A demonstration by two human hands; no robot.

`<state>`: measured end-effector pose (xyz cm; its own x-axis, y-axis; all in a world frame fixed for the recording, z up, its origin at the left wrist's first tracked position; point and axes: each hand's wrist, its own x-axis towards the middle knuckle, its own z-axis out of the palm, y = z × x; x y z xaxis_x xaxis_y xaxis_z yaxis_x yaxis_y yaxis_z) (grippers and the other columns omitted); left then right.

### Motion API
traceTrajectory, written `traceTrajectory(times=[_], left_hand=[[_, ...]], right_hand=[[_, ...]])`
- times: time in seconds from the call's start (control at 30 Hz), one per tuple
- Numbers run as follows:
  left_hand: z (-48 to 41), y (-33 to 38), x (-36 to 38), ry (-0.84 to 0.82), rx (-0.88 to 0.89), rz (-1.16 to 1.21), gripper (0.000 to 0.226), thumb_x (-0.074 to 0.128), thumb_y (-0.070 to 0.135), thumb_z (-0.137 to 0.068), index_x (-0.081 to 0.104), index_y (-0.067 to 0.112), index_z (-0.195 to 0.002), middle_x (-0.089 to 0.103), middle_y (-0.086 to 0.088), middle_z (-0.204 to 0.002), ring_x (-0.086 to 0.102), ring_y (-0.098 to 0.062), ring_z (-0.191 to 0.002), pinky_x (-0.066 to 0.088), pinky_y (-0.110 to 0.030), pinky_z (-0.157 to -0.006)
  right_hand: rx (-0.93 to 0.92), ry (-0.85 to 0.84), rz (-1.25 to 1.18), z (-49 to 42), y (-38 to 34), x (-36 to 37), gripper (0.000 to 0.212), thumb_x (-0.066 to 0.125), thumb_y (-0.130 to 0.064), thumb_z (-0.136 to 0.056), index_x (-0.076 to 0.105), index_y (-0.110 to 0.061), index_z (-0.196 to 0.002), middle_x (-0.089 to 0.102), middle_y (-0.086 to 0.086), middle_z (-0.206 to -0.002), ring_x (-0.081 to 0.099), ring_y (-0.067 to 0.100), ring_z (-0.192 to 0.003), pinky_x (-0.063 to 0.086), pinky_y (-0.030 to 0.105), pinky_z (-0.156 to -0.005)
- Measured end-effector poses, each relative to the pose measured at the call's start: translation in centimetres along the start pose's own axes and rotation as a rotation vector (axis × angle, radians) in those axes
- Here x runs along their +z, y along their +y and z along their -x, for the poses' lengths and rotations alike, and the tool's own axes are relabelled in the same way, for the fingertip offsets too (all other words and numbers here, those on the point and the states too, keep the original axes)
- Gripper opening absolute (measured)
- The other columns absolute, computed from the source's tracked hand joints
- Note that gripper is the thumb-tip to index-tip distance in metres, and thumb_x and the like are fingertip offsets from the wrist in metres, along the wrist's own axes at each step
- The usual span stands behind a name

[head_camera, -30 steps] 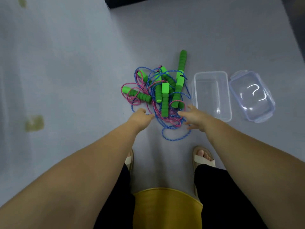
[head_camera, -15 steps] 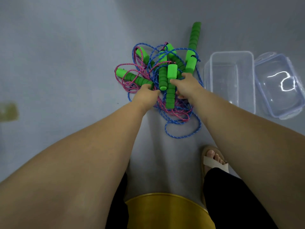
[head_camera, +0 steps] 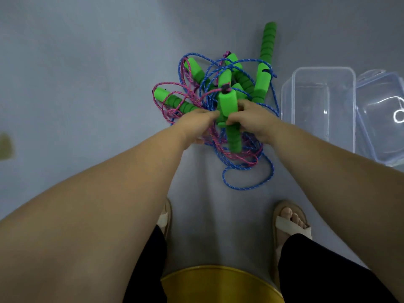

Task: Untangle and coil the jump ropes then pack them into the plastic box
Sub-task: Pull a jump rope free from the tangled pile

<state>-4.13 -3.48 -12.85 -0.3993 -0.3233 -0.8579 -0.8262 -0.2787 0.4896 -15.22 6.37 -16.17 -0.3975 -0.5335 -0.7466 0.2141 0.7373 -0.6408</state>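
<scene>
Your left grip (head_camera: pixel 196 124) and right grip (head_camera: pixel 254 121) both clasped the ribbed green foam handle (head_camera: pixel 227 103), lying near-to-far; the clear plastic box (head_camera: pixel 323 68) sat nearer your right.

The left hand (head_camera: pixel 195 125) and right hand (head_camera: pixel 255 121) grip one green handle (head_camera: pixel 226 103).

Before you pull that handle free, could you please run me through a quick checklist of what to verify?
1. The right hand grips the central green foam handle: ok.
2. The left hand holds handle or ropes: cannot tell.
3. The blue braided rope and pink braided rope separated: not ok, tangled.
4. The clear plastic box open and empty: ok.
5. The clear plastic lid off, beside the box: ok.
</scene>
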Motion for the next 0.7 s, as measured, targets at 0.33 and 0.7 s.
traceTrajectory(times=[0.33, 0.7], left_hand=[[0.2, 1.3, -2.8, 0.583, 0.229, -0.120, 0.020, 0.067, 0.026, -0.076, 0.053, 0.020, -0.090, 0.060, -0.003, -0.098, 0.058, -0.024, -0.092, 0.047, -0.032, -0.083], [-0.4, -2.7, -2.3, 0.214, -0.134, 0.195, 0.048, 0.058, 0.012, -0.091, 0.038, 0.011, -0.135, 0.049, -0.005, -0.112, 0.043, -0.018, -0.093, 0.041, -0.032, -0.082]], right_hand=[[-0.169, -0.090, -0.743, 7.5, -6.2, -8.5, 0.032, 0.036, -0.016, -0.057, 0.054, -0.012, -0.083, 0.051, 0.003, -0.060, 0.048, 0.018, -0.057, 0.048, 0.027, -0.062], [0.059, 0.068, -0.290, 4.3, -1.7, -4.8, 0.038, 0.037, -0.009, -0.096, 0.035, -0.028, -0.129, 0.058, 0.011, -0.080, 0.052, 0.021, -0.056, 0.049, 0.025, -0.047]])
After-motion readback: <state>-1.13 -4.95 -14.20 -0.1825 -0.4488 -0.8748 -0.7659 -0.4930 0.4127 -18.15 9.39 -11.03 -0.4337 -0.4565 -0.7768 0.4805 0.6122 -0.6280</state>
